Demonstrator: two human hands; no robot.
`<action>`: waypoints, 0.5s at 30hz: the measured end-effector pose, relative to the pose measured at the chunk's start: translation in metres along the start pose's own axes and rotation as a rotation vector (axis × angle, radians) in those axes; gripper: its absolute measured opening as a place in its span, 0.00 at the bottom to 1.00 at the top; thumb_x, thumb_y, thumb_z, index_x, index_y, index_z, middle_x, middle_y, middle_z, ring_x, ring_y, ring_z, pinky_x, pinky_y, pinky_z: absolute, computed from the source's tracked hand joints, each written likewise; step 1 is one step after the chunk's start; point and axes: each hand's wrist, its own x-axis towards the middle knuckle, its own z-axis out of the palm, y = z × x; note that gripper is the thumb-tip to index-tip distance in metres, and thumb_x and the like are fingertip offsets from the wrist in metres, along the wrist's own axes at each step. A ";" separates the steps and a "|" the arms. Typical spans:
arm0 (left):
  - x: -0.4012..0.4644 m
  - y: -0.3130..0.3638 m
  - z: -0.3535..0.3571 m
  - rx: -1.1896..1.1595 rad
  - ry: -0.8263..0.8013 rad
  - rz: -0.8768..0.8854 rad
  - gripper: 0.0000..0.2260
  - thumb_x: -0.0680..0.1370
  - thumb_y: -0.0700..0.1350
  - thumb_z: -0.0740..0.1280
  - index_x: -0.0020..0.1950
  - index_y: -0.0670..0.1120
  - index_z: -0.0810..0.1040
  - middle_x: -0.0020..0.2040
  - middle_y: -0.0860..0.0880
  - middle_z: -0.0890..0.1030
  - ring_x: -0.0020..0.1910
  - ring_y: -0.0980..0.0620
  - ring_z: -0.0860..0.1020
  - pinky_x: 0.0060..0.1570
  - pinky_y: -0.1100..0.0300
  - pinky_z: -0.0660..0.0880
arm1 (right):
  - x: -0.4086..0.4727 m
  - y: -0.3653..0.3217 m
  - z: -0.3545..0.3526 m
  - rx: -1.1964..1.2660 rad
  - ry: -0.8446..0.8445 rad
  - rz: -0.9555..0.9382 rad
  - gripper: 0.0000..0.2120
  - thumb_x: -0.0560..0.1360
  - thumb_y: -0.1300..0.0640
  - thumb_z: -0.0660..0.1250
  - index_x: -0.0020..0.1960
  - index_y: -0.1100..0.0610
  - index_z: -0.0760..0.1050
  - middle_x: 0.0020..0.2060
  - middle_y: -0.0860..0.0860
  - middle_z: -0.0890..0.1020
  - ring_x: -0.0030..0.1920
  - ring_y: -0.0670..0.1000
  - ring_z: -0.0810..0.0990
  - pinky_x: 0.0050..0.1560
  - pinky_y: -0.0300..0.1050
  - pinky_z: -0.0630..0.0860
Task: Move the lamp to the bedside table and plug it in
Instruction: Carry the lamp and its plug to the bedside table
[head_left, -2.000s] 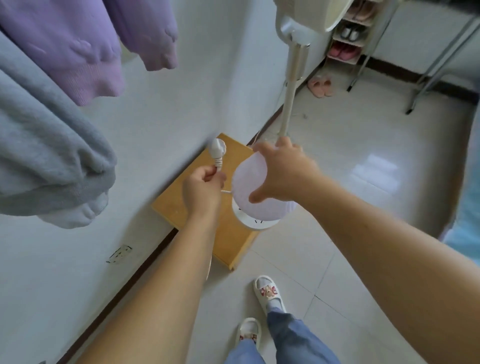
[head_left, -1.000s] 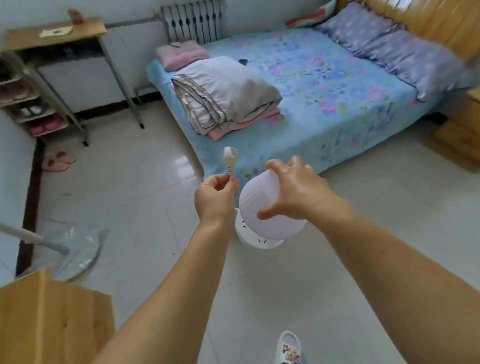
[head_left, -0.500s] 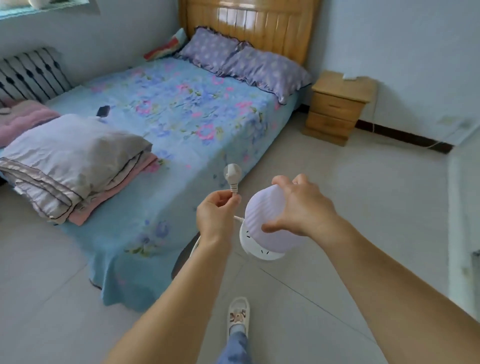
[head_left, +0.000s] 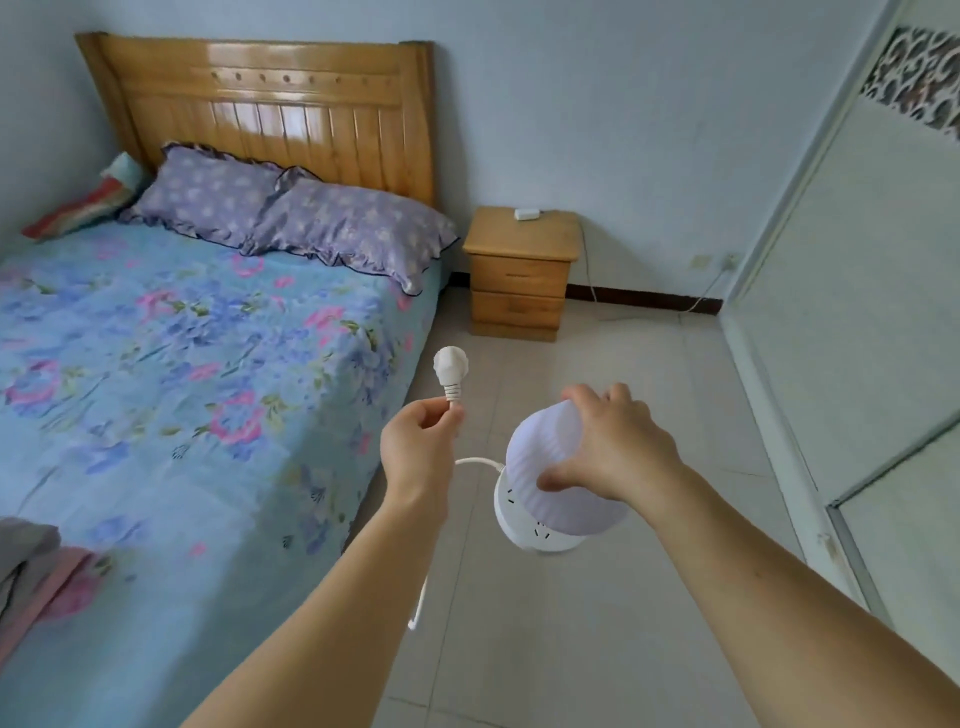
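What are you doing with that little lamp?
A person is carrying a small white lamp across a bedroom. The right hand grips its shade from above, and the left hand holds the cord just below the plug, which sticks up, not plugged in. Ahead, beside the bed, stands the wooden bedside table with a small white object on top. The lamp is not there yet.

One head-worn wide-angle view looks forward and down, close over both forearms, across the bedroom floor (head_left: 597, 597).
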 end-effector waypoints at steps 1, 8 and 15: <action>0.017 0.003 0.012 0.005 -0.011 0.001 0.03 0.73 0.42 0.68 0.41 0.44 0.81 0.30 0.52 0.74 0.29 0.57 0.69 0.32 0.65 0.66 | 0.019 0.004 -0.003 0.017 0.005 0.024 0.45 0.56 0.40 0.75 0.67 0.44 0.59 0.58 0.52 0.65 0.58 0.56 0.68 0.42 0.47 0.68; 0.137 0.017 0.115 0.036 -0.058 -0.007 0.03 0.73 0.43 0.68 0.43 0.45 0.81 0.31 0.53 0.75 0.30 0.57 0.69 0.31 0.66 0.66 | 0.168 0.037 -0.030 0.048 -0.005 0.081 0.45 0.56 0.39 0.75 0.67 0.44 0.58 0.59 0.52 0.65 0.58 0.56 0.68 0.42 0.47 0.69; 0.254 0.049 0.232 0.009 -0.017 -0.039 0.03 0.73 0.42 0.67 0.43 0.45 0.80 0.32 0.52 0.75 0.30 0.56 0.69 0.33 0.65 0.66 | 0.327 0.080 -0.083 0.017 -0.024 0.044 0.46 0.55 0.38 0.75 0.67 0.43 0.58 0.59 0.51 0.65 0.58 0.55 0.67 0.41 0.47 0.69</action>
